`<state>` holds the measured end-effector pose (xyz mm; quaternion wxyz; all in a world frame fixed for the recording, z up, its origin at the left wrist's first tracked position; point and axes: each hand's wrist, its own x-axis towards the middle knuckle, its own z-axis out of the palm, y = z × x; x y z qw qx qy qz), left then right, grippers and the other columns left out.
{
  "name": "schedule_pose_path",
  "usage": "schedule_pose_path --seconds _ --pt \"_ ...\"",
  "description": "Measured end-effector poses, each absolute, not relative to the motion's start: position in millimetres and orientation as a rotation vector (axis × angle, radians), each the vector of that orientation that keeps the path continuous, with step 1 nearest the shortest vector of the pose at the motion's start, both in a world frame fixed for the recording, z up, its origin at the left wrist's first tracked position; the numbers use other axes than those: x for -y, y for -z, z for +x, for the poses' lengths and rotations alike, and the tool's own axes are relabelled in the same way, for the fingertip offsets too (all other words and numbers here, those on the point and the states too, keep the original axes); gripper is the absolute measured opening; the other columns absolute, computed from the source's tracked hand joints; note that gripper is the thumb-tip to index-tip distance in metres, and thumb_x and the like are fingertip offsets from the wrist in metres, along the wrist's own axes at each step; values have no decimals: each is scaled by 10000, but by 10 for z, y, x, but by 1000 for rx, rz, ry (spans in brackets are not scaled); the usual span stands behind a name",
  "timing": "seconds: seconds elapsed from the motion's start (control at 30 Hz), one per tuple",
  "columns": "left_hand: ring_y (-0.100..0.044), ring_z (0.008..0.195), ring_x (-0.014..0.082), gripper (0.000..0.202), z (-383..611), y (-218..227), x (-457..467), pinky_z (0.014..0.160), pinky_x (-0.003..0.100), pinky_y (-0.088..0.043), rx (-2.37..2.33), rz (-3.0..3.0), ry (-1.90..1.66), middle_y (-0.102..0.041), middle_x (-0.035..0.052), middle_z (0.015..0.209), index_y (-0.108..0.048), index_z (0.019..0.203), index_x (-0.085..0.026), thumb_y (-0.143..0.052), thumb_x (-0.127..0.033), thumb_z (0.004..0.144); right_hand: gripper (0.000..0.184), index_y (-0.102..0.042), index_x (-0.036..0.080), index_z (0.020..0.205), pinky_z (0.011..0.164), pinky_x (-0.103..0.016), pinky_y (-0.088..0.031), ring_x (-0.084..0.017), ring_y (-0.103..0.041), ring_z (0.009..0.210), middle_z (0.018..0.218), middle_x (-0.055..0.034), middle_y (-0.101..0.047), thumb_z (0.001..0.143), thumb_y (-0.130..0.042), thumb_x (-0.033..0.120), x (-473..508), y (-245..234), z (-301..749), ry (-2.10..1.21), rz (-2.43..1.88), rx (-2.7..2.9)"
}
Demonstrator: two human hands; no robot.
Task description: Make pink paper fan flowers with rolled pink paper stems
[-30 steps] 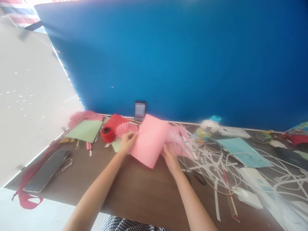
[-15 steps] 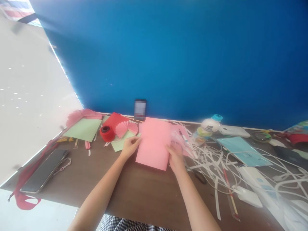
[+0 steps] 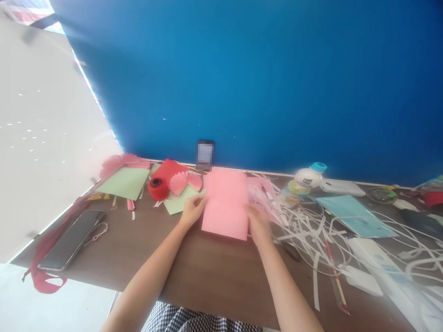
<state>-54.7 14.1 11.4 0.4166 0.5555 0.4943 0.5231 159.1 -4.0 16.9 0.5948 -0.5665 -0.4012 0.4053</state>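
A sheet of pink paper (image 3: 226, 203) with a faint crease across its middle is held between my hands above the brown table. My left hand (image 3: 194, 210) pinches its left edge, thumb and fingers closed there. At the right edge my right hand (image 3: 259, 223) grips the sheet, with part of the fingers hidden behind it. Close to my left hand are a pink pleated paper fan (image 3: 186, 182), a light green sheet (image 3: 176, 204) and a red ribbon roll (image 3: 159, 188). More pink paper (image 3: 265, 196) and a pen (image 3: 268, 196) lie beyond my right hand.
A phone (image 3: 72, 240) lies on the left, and a small device (image 3: 205, 155) leans against the blue wall. To the right are a bottle (image 3: 306, 180), tangled white paper strips and cables, a blue packet (image 3: 356, 215), a power strip (image 3: 380, 263) and a paintbrush (image 3: 335, 276).
The pink sheet has turned slightly straighter, its lower edge now more level. Both hands keep hold of its sides. The whole view has shifted a little.
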Motion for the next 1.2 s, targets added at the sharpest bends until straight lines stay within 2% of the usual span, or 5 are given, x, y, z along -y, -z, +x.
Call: schedule_pose_path --seconds 0.23,0.5,0.77,1.03,1.2 --pt "-591 775 167 259 -462 -103 -76 733 290 -454 -1338 1563 -1390 -643 61 819 -603 812 -153 -467 -369 772 261 -651 161 750 668 -347 -490 -231 -613 769 780 -70 -666 620 -647 387 87 -251 1554 -840 -1361 967" --pt "-585 765 168 268 -465 -166 -52 709 280 -447 -1365 1526 -1509 -637 56 807 -599 810 -160 -447 -379 778 297 -647 149 710 700 -346 -459 -249 -597 796 742 -65 -665 663 -582 435 84 -244 1567 -826 -1465 1186" --pt "-487 559 93 262 -407 -171 -12 507 205 -366 -1458 1430 -1489 -581 21 764 -542 797 -156 -411 -383 804 342 -638 131 699 646 -316 -451 -236 -599 730 691 -79 -655 660 -570 464 119 -269 1515 -663 -1501 1209" --pt "-492 606 110 207 -430 -54 -78 560 224 -363 -1561 1622 -1516 -580 34 763 -526 828 -158 -387 -312 824 322 -632 137 715 620 -290 -434 -206 -578 707 698 -59 -645 677 -567 449 125 -221 1500 -655 -1478 1223" --pt "-511 608 118 208 -448 -87 -81 571 233 -379 -1616 1566 -1526 -595 41 770 -533 813 -156 -394 -310 820 346 -596 144 653 580 -276 -409 -184 -537 647 632 -33 -602 712 -499 471 114 -231 1489 -696 -1487 1301"
